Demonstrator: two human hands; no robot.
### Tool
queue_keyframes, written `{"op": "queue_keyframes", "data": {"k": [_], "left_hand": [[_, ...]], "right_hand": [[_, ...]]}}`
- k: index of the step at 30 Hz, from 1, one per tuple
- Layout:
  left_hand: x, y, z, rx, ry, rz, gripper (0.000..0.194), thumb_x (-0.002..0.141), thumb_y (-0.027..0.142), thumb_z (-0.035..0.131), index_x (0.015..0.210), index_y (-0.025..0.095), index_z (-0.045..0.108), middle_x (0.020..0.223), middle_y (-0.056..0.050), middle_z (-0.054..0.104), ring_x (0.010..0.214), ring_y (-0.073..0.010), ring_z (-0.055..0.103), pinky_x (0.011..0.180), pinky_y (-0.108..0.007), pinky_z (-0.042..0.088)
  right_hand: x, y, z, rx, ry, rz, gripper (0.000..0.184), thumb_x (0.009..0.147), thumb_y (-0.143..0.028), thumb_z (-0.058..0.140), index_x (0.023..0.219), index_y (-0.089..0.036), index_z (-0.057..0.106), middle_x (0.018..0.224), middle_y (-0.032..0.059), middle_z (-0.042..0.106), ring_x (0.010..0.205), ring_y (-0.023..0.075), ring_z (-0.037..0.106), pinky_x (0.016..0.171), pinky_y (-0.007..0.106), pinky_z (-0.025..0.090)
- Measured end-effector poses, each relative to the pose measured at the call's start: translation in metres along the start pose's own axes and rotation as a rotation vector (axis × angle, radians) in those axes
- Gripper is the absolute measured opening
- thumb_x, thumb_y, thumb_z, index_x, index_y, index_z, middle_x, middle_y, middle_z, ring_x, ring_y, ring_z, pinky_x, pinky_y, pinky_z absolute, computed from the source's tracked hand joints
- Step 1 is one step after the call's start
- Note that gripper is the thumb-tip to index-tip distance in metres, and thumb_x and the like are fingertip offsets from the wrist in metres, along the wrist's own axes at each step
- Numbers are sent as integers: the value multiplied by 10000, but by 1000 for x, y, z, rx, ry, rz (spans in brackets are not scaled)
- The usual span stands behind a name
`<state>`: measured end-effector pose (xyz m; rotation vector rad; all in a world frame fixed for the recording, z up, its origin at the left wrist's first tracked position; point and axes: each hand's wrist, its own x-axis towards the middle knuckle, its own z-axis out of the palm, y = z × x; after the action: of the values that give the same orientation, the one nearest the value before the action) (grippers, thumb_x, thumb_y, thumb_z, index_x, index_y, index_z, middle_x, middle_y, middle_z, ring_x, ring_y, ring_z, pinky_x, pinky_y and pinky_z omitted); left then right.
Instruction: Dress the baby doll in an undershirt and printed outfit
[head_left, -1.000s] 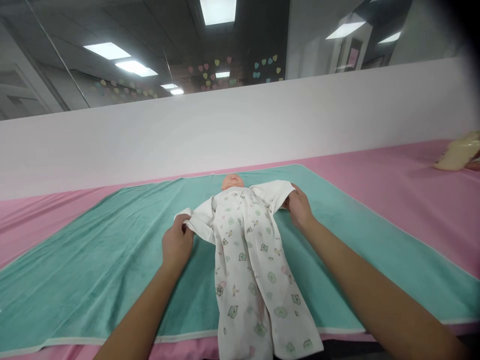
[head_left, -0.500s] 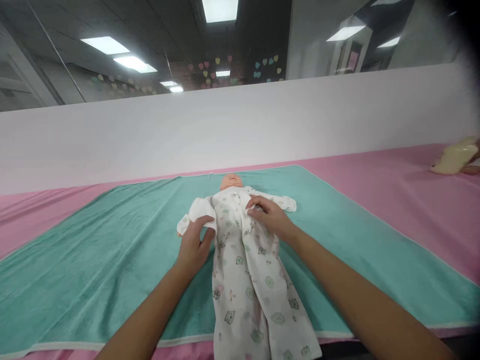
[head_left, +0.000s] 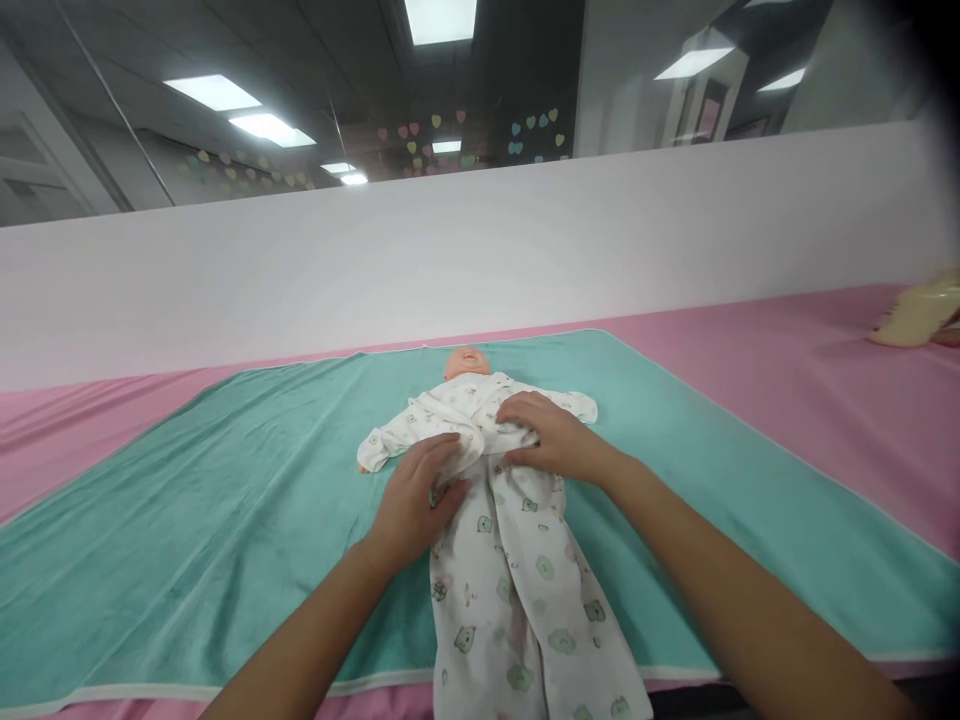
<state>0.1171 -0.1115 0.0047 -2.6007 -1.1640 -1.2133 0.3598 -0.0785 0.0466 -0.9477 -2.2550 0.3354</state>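
Note:
A baby doll lies face up, its head at the far end and its arms spread. It wears a white baby shirt with small printed animals. White patterned baby pants stretch toward me over its lower body, and the shirt's front overlaps their waist. My left hand has the shirt's lower left edge between thumb and fingers. On the other side, my right hand is curled over the shirt's lower front, its thumb at the hem. The doll's legs are hidden under cloth.
Under the doll is a teal blanket with a pale edge, spread over a pink sheet. A white wall panel with glass above it stands behind. At the far right is a yellowish doll part, cut off by the frame.
The shirt's left flap, folded back earlier, now lies across the doll's front over the pants' waist. My left hand moved right with it. My right hand shifted from the pants' top onto the shirt.

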Motion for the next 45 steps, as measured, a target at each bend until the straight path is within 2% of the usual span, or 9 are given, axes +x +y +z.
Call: {"op": "queue_keyframes", "data": {"k": [3,6,13,20,26,29,36,40,45], "left_hand": [[2,-1,1,9,28,-89,260,816,254,547,1067,217,488,1205,-71,514,1136,-212,461,928,-403,424],[3,-2,2,1,40,-72,172,823,233,535,993,212,517,1166,-67,526,1112,-204,470,925,-397,418],[2,5,2,-47,1,31,208,841,164,476,1041,204,518,1152,-83,524,1081,-198,478,903,-376,422],[10,14,5,67,-49,141,262,843,184,468,1100,214,508,1060,-78,576,985,-209,522,842,-378,422],[47,28,15,321,-241,118,188,824,234,488,1004,217,539,837,-31,576,804,-196,528,683,-333,412],[53,30,19,352,-240,100,134,836,174,437,893,212,553,792,-20,555,767,-181,507,667,-318,396],[38,21,18,212,-68,232,170,850,133,382,885,186,540,801,-45,543,756,-176,476,660,-322,380],[35,29,16,51,-118,261,162,842,127,386,906,182,524,871,-62,550,803,-182,483,704,-335,391],[34,36,15,-64,-224,189,136,838,149,387,853,183,517,778,-44,561,729,-171,493,651,-312,389]], "right_hand": [[-3,6,-12,-4,-50,117,370,659,-461,680,929,-248,544,1020,20,556,903,202,515,770,339,425],[-8,9,-22,8,-107,195,301,676,-447,654,852,-233,537,936,8,556,808,174,511,699,305,417],[-10,5,-25,95,-242,170,245,698,-257,570,940,-241,536,990,21,535,846,170,492,684,279,404],[-4,4,-7,6,-86,116,177,644,-98,470,764,-206,543,800,-10,546,714,133,465,653,264,371],[-6,17,-11,342,-131,261,92,717,-268,580,769,-201,616,714,-15,570,636,117,482,581,243,380],[-7,20,-15,489,-190,307,172,686,-352,647,730,-186,638,697,-4,592,665,130,516,599,245,404],[-3,16,-15,609,-312,343,187,650,-351,692,698,-175,652,642,-12,583,590,103,495,533,222,397],[-4,15,-15,655,-433,354,186,644,-330,693,705,-160,649,610,-14,588,557,103,521,522,223,429],[-6,17,-15,731,-514,354,194,707,-335,646,763,-149,636,619,5,615,569,120,569,543,240,472]]}}
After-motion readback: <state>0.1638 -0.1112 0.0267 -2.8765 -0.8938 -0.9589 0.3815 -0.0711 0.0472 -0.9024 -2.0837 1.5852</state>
